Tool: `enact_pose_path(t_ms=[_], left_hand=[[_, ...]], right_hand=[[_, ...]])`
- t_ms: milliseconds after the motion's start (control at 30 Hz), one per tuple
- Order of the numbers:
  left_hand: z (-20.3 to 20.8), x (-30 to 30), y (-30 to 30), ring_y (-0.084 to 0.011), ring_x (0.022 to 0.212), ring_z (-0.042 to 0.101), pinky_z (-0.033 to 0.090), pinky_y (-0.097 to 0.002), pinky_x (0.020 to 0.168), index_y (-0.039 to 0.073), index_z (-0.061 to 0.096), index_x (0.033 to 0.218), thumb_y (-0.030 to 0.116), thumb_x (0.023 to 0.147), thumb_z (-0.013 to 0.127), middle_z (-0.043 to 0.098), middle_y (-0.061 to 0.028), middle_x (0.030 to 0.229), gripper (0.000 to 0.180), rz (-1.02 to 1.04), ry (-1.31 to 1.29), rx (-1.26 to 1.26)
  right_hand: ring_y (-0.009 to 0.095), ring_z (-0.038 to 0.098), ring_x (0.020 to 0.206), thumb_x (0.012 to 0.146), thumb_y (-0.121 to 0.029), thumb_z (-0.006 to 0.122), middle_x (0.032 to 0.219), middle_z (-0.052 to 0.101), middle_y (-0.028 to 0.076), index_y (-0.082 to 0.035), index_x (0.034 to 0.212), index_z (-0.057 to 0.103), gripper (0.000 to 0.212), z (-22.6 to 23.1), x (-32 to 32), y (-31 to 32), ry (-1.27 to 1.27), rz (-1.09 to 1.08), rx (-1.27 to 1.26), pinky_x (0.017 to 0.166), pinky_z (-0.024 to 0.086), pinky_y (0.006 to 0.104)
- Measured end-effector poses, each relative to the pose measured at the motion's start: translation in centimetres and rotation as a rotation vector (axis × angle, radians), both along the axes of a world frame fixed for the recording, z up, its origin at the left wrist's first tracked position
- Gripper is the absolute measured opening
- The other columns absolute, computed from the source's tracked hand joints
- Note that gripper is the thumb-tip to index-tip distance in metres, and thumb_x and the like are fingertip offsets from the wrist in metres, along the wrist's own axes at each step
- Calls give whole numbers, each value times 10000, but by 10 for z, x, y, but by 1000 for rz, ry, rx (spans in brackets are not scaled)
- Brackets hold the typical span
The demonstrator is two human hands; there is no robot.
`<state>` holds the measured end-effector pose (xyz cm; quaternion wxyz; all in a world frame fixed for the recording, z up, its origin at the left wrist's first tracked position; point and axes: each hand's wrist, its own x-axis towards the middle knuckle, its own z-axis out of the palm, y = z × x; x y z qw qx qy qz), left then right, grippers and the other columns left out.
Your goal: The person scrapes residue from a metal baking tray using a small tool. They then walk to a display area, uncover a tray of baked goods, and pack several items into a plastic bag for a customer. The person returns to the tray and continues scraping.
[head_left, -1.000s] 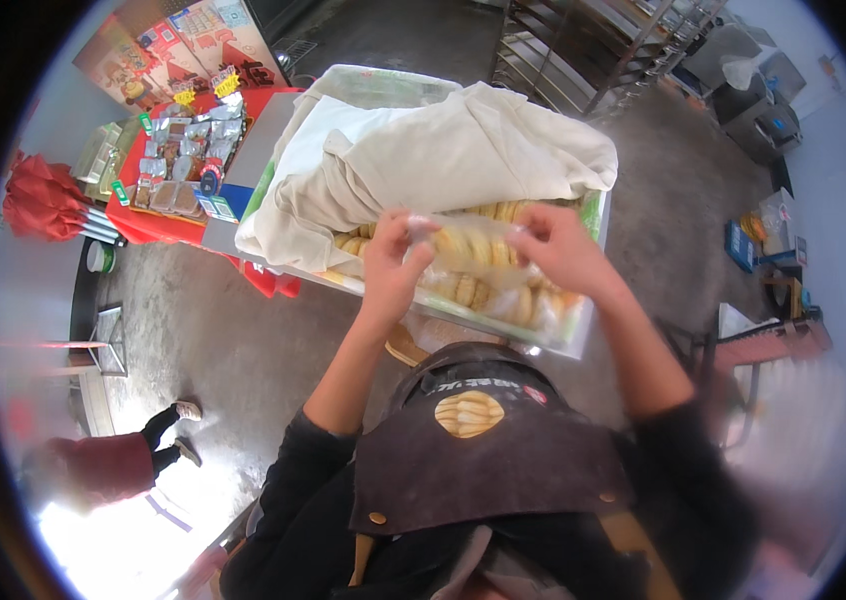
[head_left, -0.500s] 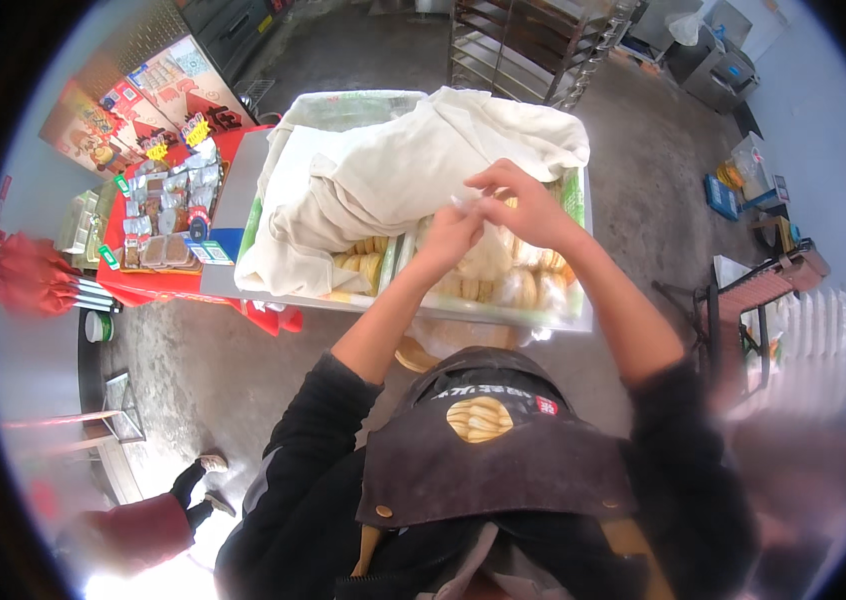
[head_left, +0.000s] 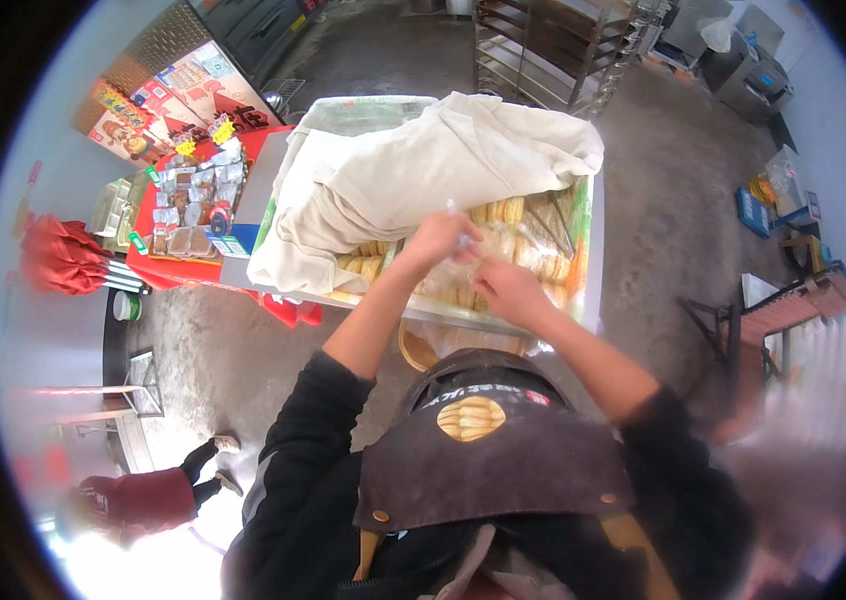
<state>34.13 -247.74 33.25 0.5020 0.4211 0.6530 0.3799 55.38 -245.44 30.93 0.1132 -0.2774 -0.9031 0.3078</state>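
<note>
Over the near side of a large tray [head_left: 593, 240], my left hand [head_left: 443, 238] is closed on the crumpled neck of a clear plastic bag [head_left: 465, 246]. My right hand [head_left: 511, 290], nearer to me and to the right, has its fingers pinched on the same thin plastic, just above the breads. Rows of pale golden flat breads [head_left: 555, 266] lie in the tray, some under clear plastic. A beige cloth [head_left: 423, 170] covers the tray's far and left part. What look like thin metal tongs [head_left: 555, 222] rest at the tray's right side.
On the left, a red-covered table [head_left: 168, 268] carries several small packaged goods [head_left: 201, 200] and upright printed boards [head_left: 208, 95]. A rack of trays [head_left: 543, 50] stands beyond. A folded chair-like frame [head_left: 783, 305] is at the right. Another person [head_left: 148, 500] is at lower left.
My right hand has come down toward me, away from the bag's neck. My left hand has shifted slightly. More breads and the tongs show at the tray's right.
</note>
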Motion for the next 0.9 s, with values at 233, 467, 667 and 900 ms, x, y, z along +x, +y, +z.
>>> enact_pose_path(t_ms=[233, 467, 667, 900], left_hand=[[-2, 31, -39, -419, 1290, 577, 502, -447, 1033, 11, 736, 968, 93, 961, 583, 543, -241, 1478, 174, 27, 944, 635], [-49, 40, -55, -464, 1399, 480, 376, -499, 1168, -7, 720, 939, 165, 1038, 516, 439, -260, 1588, 285, 261, 368, 589], [-60, 50, -92, -351, 1279, 566, 422, -423, 1101, -10, 721, 965, 190, 1071, 483, 522, -226, 1503, 328, 511, 322, 499], [-40, 34, -54, -180, 814, 572, 474, -334, 773, -34, 703, 1036, 193, 1071, 526, 683, -82, 1033, 289, 552, 527, 600]], right_hand=[[182, 687, 893, 994, -233, 669, 1057, 730, 58, -31, 1118, 725, 244, -9, -31, 72, 628, -328, -768, 793, 536, 347], [176, 645, 796, 966, -310, 700, 893, 732, 83, -6, 960, 752, 308, -24, -76, 87, 208, -83, -634, 732, 495, 347], [236, 666, 778, 958, -291, 697, 863, 722, 139, 14, 974, 751, 310, -50, -75, 99, 290, -95, -352, 737, 517, 370], [141, 662, 838, 937, -219, 745, 916, 733, 74, 14, 1083, 754, 275, -36, -74, 93, 448, -168, -640, 785, 537, 303]])
